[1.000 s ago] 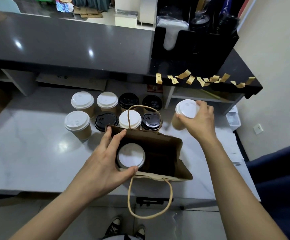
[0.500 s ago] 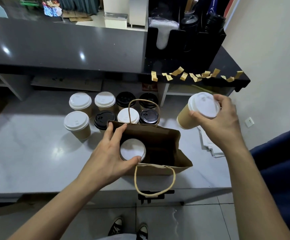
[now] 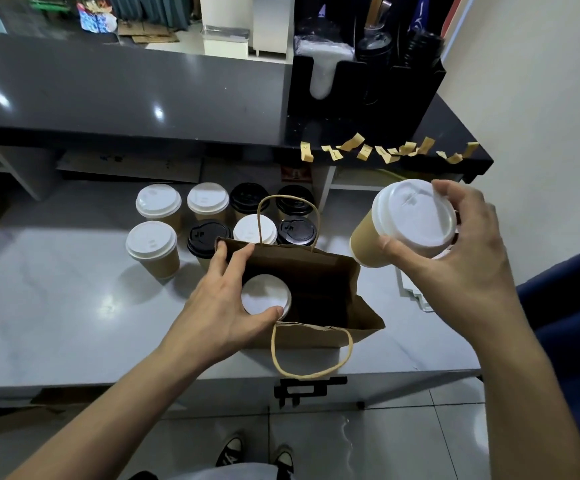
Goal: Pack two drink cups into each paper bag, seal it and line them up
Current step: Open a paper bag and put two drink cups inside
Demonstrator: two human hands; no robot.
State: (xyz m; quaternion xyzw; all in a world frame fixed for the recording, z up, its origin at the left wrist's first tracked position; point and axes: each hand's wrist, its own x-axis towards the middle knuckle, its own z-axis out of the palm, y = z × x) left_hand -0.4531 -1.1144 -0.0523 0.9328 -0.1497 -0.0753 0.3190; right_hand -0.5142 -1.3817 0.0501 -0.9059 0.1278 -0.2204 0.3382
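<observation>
A brown paper bag [image 3: 333, 271] with rope handles stands open on the white counter. Inside its left half sits a cup with a white lid [image 3: 264, 298]. My left hand [image 3: 224, 303] holds the bag's left rim, fingers on the far edge and thumb at the near edge beside that lid. My right hand [image 3: 461, 265] grips a tan cup with a white lid [image 3: 409, 220] by its top, tilted in the air above and to the right of the bag. The bag's right half looks dark and vacant.
Several lidded cups [image 3: 158, 202], some white-lidded and some black-lidded [image 3: 208, 235], stand in two rows behind the bag. Flat folded bags [image 3: 411, 289] lie at the right. A dark raised counter [image 3: 125, 84] with a black lid organiser [image 3: 364, 88] and paper stickers [image 3: 361, 150] runs behind.
My right hand has lifted the tan cup off the counter and brought it up and toward me, right of the bag. The left hand stays on the bag's rim.
</observation>
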